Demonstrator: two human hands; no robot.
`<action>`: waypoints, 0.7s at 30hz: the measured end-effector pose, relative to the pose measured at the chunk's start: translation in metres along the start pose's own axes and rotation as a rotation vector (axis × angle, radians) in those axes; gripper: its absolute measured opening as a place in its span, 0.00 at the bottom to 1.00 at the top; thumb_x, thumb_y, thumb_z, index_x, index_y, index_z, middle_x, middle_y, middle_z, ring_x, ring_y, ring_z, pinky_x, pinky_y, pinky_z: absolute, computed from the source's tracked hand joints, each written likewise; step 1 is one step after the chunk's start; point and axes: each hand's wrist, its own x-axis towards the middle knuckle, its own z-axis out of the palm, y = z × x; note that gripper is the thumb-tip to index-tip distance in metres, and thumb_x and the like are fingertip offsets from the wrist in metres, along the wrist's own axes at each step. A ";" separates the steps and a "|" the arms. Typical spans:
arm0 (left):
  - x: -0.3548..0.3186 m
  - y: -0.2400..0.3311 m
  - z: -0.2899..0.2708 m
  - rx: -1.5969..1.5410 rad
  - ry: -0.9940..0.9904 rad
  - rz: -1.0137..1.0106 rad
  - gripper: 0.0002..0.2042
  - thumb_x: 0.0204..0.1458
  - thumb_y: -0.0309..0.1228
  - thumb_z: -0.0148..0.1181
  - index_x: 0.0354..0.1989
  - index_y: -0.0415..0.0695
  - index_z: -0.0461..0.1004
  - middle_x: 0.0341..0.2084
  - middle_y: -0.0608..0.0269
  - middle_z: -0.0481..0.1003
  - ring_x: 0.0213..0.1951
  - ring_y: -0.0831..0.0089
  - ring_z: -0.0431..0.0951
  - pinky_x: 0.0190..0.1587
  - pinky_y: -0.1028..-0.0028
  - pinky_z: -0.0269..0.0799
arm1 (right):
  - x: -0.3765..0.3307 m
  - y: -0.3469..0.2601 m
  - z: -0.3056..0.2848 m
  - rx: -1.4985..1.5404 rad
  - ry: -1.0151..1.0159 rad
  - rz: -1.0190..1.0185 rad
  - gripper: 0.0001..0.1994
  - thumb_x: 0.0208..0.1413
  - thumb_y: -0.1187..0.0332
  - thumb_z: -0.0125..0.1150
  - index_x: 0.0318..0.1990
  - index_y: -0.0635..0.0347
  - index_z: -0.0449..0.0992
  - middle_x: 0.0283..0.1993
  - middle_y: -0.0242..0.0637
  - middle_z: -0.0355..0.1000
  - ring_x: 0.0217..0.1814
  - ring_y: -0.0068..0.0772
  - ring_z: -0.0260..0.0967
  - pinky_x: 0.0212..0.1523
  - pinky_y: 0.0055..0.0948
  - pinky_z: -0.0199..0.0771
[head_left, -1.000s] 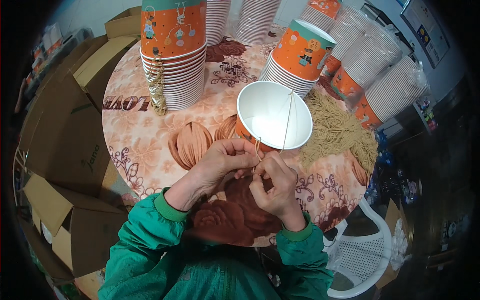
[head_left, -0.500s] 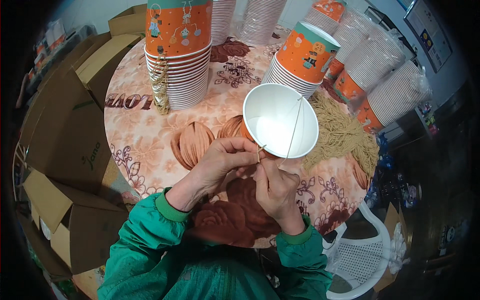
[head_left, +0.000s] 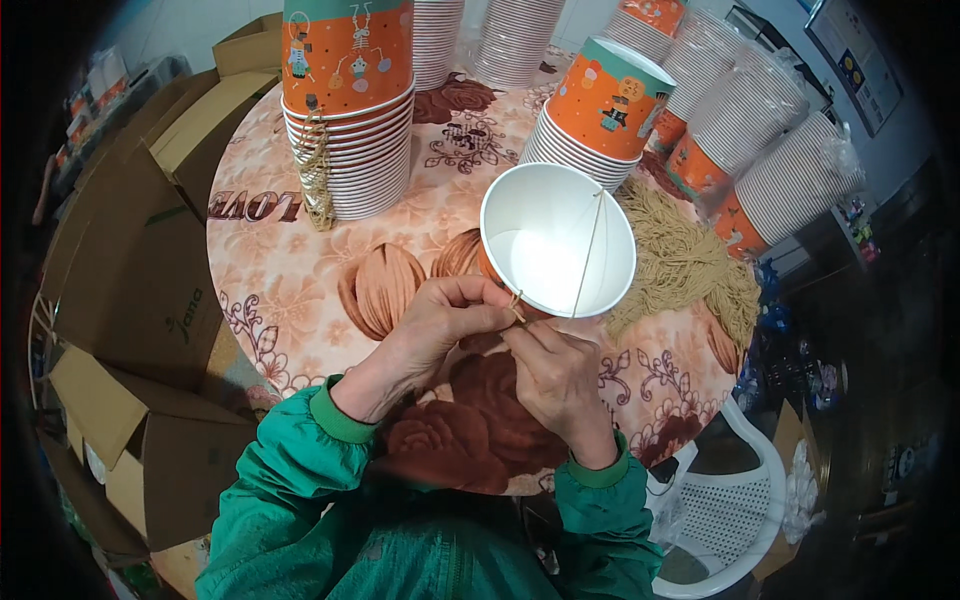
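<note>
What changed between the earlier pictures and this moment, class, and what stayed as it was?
Little changed. The white paper cup shifted slightly to the right in view. Both hands kept pinching the tan string at its near rim: left hand, right hand. The string still spans the cup's mouth. The cup stacks and the pile of strings stayed put.

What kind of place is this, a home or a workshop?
Probably a small home workshop for finishing paper cups. Tall cup stacks crowd a round table, a pile of string lies ready, and cardboard boxes stand beside it.
</note>
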 end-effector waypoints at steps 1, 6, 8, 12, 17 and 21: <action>0.000 -0.001 -0.001 -0.010 -0.002 0.005 0.05 0.55 0.18 0.61 0.39 0.36 0.79 0.32 0.63 0.80 0.30 0.79 0.77 0.36 0.77 0.77 | 0.000 0.000 -0.001 -0.010 -0.016 0.010 0.12 0.43 0.78 0.59 0.38 0.56 0.77 0.29 0.37 0.70 0.30 0.42 0.76 0.28 0.39 0.76; 0.003 -0.004 -0.005 -0.046 -0.022 0.018 0.04 0.56 0.18 0.60 0.39 0.36 0.78 0.35 0.61 0.80 0.36 0.75 0.81 0.42 0.74 0.81 | 0.001 -0.003 -0.001 -0.050 -0.033 0.001 0.13 0.42 0.78 0.59 0.38 0.57 0.78 0.29 0.37 0.70 0.29 0.41 0.76 0.28 0.39 0.76; 0.002 -0.004 -0.003 -0.037 0.004 0.046 0.03 0.56 0.18 0.60 0.38 0.36 0.77 0.35 0.60 0.80 0.36 0.74 0.81 0.42 0.74 0.80 | 0.001 -0.003 0.000 -0.061 -0.053 0.006 0.13 0.42 0.78 0.59 0.38 0.57 0.79 0.29 0.37 0.70 0.30 0.41 0.76 0.28 0.39 0.76; 0.003 -0.005 -0.002 -0.028 0.025 0.049 0.03 0.57 0.18 0.60 0.37 0.36 0.77 0.34 0.61 0.79 0.35 0.75 0.80 0.41 0.74 0.80 | 0.001 -0.002 0.000 -0.079 -0.061 -0.014 0.14 0.41 0.79 0.59 0.39 0.58 0.79 0.29 0.39 0.68 0.29 0.42 0.76 0.28 0.39 0.76; 0.002 -0.003 -0.002 -0.010 0.058 0.093 0.02 0.57 0.18 0.61 0.37 0.37 0.77 0.33 0.63 0.79 0.34 0.78 0.79 0.38 0.77 0.78 | 0.002 -0.002 0.000 -0.058 -0.083 -0.049 0.16 0.42 0.79 0.59 0.42 0.58 0.78 0.29 0.39 0.67 0.29 0.42 0.75 0.29 0.40 0.76; 0.002 -0.004 -0.002 -0.044 0.041 0.092 0.01 0.57 0.19 0.61 0.36 0.37 0.77 0.33 0.64 0.79 0.33 0.79 0.78 0.37 0.78 0.77 | 0.003 -0.002 -0.001 -0.017 -0.084 -0.063 0.17 0.42 0.79 0.59 0.43 0.58 0.78 0.30 0.38 0.67 0.29 0.43 0.75 0.30 0.40 0.76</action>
